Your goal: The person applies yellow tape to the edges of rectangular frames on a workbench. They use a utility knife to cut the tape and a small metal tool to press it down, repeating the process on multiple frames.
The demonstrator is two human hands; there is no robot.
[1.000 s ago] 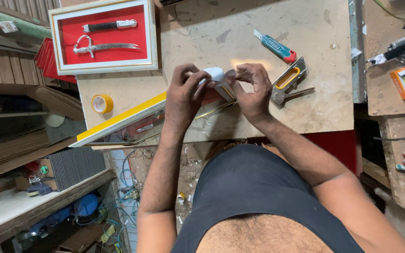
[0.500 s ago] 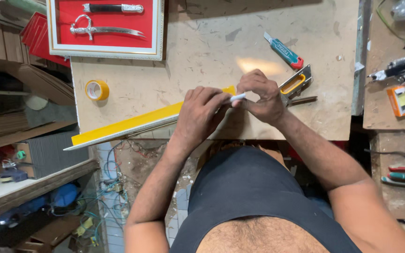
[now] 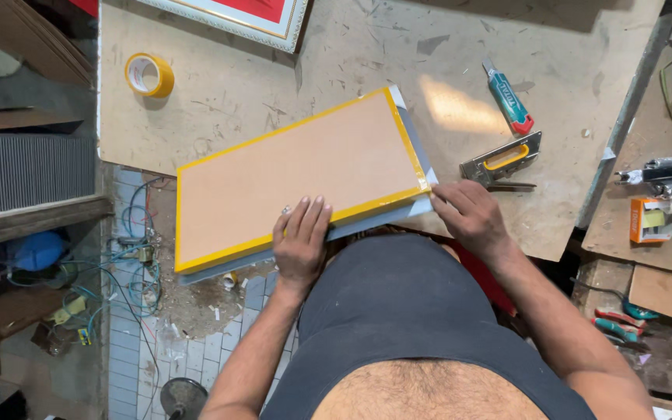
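Fingers [image 3: 310, 220] of our left hand [image 3: 300, 243] are spread flat, pressing on the near edge of the flat brown board with yellow tape around its border [image 3: 299, 175], not gripping anything. Our right hand [image 3: 470, 217] rests loosely curled at the board's near right corner, fingertips touching the grey backing edge. That board lies tilted across the scuffed wooden worktable [image 3: 398, 54], partly overhanging, with a grey-and-yellow staple gun [image 3: 502, 159], a teal utility knife [image 3: 509, 99] and a yellow tape roll [image 3: 148, 75] nearby.
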